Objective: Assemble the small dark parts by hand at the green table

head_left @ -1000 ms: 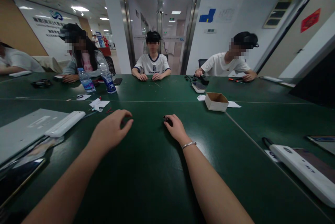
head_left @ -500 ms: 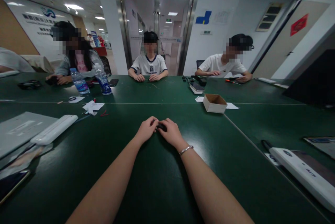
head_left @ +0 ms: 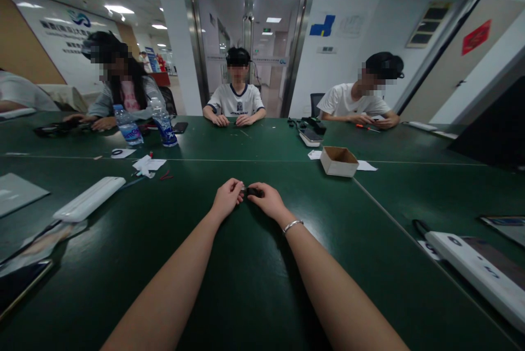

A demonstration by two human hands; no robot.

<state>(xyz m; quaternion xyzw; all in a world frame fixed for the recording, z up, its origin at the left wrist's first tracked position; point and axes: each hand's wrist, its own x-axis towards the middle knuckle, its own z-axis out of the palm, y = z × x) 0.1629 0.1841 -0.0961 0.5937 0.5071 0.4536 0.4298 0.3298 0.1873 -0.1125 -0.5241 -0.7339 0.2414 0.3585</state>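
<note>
Both my hands meet above the middle of the green table (head_left: 246,263). My right hand (head_left: 268,201) is closed on a small black object (head_left: 255,192), short and rounded, whose kind I cannot make out. Just to its left, my left hand (head_left: 228,199) pinches a small silvery piece (head_left: 243,189) between thumb and fingers. That piece sits close to the tip of the black object; whether they are joined I cannot tell. My fingers cover part of both.
An open cardboard box (head_left: 339,163) stands ahead on the right. Paper scraps (head_left: 148,165) and two water bottles (head_left: 164,124) are ahead left. White devices lie left (head_left: 89,199) and right (head_left: 471,269). Several people sit across the table, one facing me (head_left: 235,99).
My hands have drawn slightly apart, and the silvery piece now shows between them. At the left, the flat grey item has shifted away leftward. The view has turned slightly.
</note>
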